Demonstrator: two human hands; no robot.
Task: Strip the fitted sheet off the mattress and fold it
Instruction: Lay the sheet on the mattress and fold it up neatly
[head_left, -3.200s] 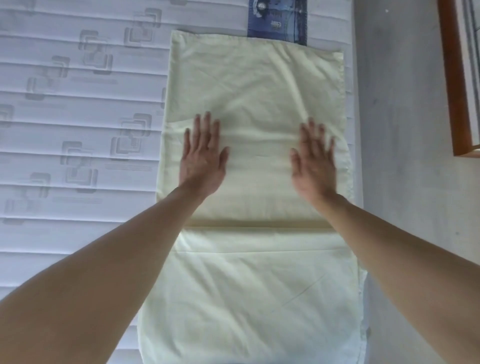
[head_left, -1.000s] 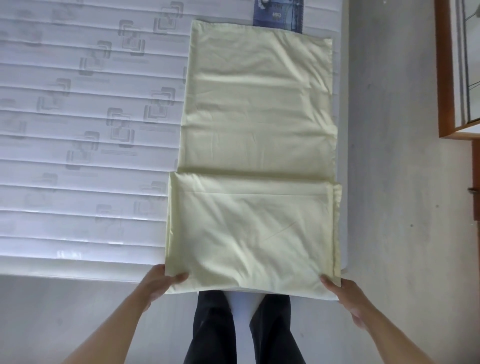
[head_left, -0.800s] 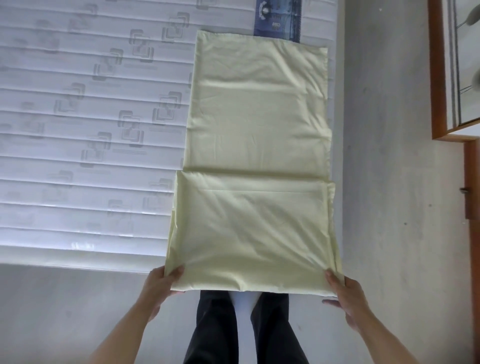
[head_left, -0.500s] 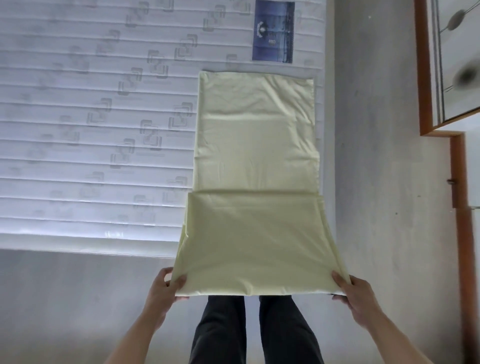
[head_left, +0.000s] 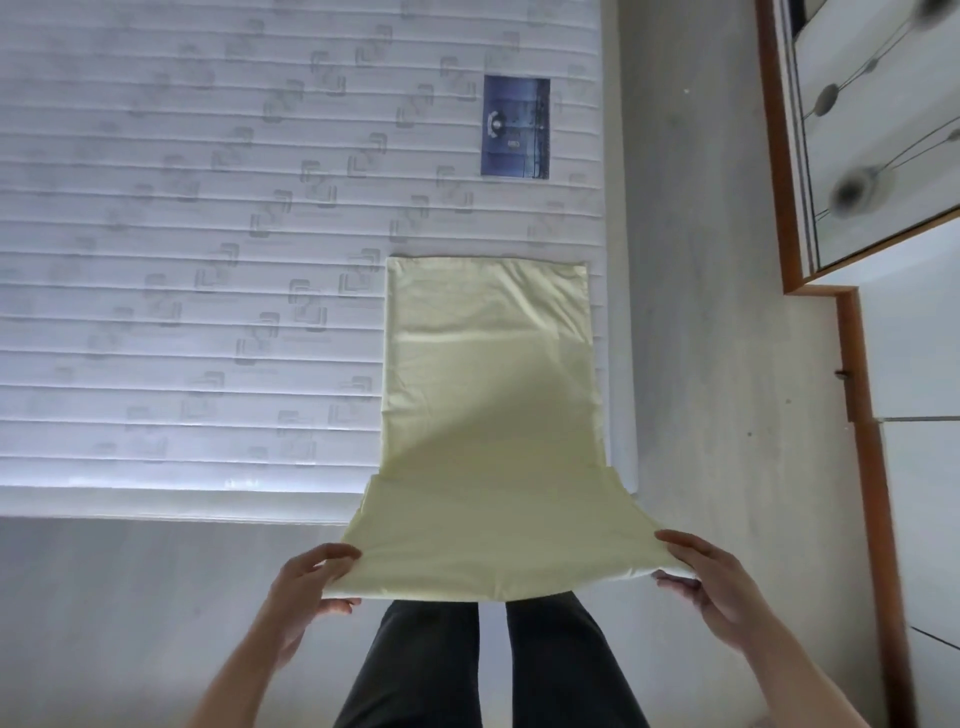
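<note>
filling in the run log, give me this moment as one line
step: folding | sheet: folded strip, far end on mattress | left hand: grips near corner | right hand: grips other near corner

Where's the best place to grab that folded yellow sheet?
Probably the two near corners, from the foot of the mattress. The folded sheet is a long strip overhanging that edge, and the left hand and right hand pinch there.

Folded sheet (head_left: 488, 415) between two hands (head_left: 306, 587)
</note>
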